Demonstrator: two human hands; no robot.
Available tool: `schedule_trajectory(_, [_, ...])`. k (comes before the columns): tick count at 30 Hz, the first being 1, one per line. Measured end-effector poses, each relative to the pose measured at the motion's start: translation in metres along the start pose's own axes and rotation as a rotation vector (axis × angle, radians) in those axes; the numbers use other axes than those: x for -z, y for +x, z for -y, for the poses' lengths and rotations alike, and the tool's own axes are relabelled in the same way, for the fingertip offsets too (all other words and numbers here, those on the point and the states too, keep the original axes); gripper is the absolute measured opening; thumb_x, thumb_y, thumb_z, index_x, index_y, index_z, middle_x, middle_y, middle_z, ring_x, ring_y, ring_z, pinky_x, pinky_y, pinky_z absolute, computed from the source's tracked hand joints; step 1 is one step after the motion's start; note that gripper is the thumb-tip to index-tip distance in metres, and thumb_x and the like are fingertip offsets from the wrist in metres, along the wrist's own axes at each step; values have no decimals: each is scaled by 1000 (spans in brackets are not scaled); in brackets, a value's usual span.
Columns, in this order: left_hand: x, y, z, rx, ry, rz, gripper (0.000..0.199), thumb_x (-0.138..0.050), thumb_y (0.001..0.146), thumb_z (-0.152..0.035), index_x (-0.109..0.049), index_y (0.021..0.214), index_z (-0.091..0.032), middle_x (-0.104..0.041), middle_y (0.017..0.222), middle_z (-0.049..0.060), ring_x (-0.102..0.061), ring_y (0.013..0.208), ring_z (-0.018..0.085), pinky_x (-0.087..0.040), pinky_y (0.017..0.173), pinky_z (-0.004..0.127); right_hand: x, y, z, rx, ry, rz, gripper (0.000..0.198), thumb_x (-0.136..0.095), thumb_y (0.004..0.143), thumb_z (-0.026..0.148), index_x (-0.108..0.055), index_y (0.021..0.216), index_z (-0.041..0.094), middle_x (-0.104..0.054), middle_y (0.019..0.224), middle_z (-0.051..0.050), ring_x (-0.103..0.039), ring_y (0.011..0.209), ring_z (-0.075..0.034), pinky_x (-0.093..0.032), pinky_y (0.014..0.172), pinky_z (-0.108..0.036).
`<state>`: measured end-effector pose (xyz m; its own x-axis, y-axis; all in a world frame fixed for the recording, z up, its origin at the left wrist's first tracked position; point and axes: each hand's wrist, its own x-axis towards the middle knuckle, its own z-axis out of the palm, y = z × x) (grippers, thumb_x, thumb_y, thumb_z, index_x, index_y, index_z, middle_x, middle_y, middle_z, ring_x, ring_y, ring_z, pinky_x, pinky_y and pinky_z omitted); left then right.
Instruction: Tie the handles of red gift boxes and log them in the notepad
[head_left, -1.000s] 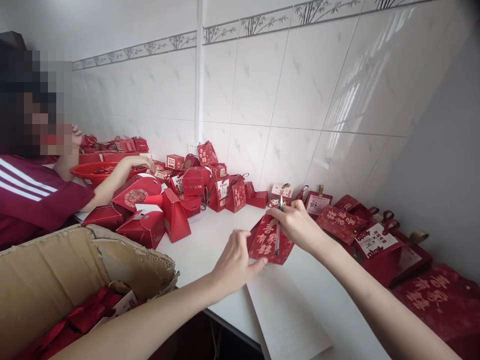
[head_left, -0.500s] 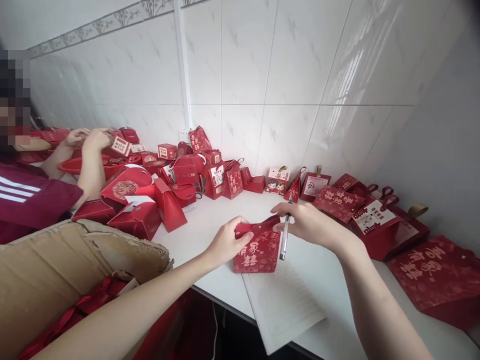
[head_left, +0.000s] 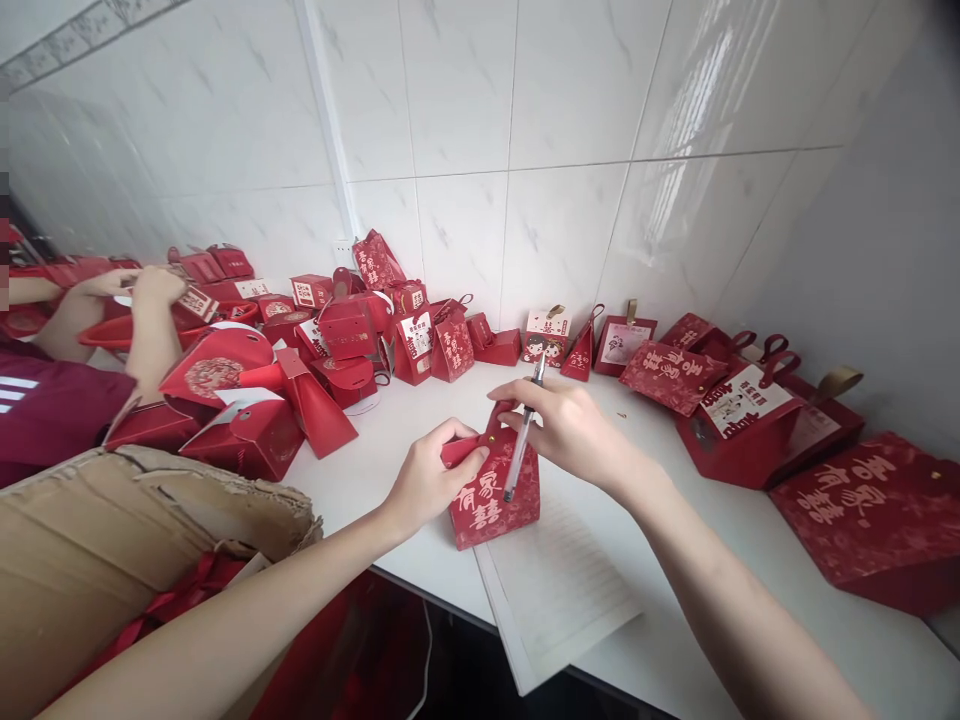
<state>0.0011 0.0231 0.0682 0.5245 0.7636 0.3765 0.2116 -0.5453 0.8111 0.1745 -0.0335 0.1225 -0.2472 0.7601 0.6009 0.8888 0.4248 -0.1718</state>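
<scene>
A red gift box (head_left: pixel 480 515) with pale Chinese characters stands slightly tilted on the white table, partly over an open notebook (head_left: pixel 570 590). My left hand (head_left: pixel 427 480) pinches the upper left of the box, thumb in front, close to a small gold stud (head_left: pixel 492 438). Over the box's top right, my right hand (head_left: pixel 566 425) is closed, with a pen (head_left: pixel 519 462) held between its fingers, one end pointing up. Its fingertips also touch the red strap (head_left: pixel 499 412) at the box top. Part of the box's upper edge is hidden behind my fingers.
Red gift boxes (head_left: pixel 862 525) line the right side and back of the table (head_left: pixel 405 430). More boxes (head_left: pixel 244 435) are piled at left, near a co-worker's hands (head_left: pixel 157 288) and a red basin (head_left: pixel 112 335). A torn cardboard carton (head_left: pixel 150 520) stands at front left.
The view has shifted a little. My right hand has moved inward across the box top with the pen, whose lower end now lies over the box front. The box leans more.
</scene>
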Motion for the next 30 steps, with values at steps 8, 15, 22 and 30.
schedule_trajectory(8, [-1,-5,-2,-213,108,-349,3,-49,83,-24,-48,84,-21,-57,87,1,-57,85,15,-47,77,29,-8,-2,27,-282,114,85,26,-52,87,43,-54,85,17,-59,64,-3,-56,57,-17,-39,54,-26])
schedule_trajectory(15, [1,-15,4,-315,223,112,40,-53,79,-22,-42,117,-22,-41,123,11,-42,117,24,-41,96,39,-24,-2,19,-354,388,219,17,-55,84,34,-57,87,17,-62,72,-2,-57,62,-15,-40,57,-23])
schedule_trajectory(22, [2,-8,1,-336,369,-120,25,-46,82,-15,-51,105,-21,-40,117,9,-39,117,23,-37,99,42,-21,-3,3,-248,348,202,35,-42,76,1,-61,101,18,-62,75,-1,-54,63,-13,-39,57,-22])
schedule_trajectory(30, [13,1,-2,-341,298,-167,10,-48,82,-16,-54,87,-22,-49,101,4,-50,105,18,-42,92,37,-26,0,2,-53,532,277,33,-40,81,2,-61,99,19,-62,82,0,-55,70,-13,-42,66,-25])
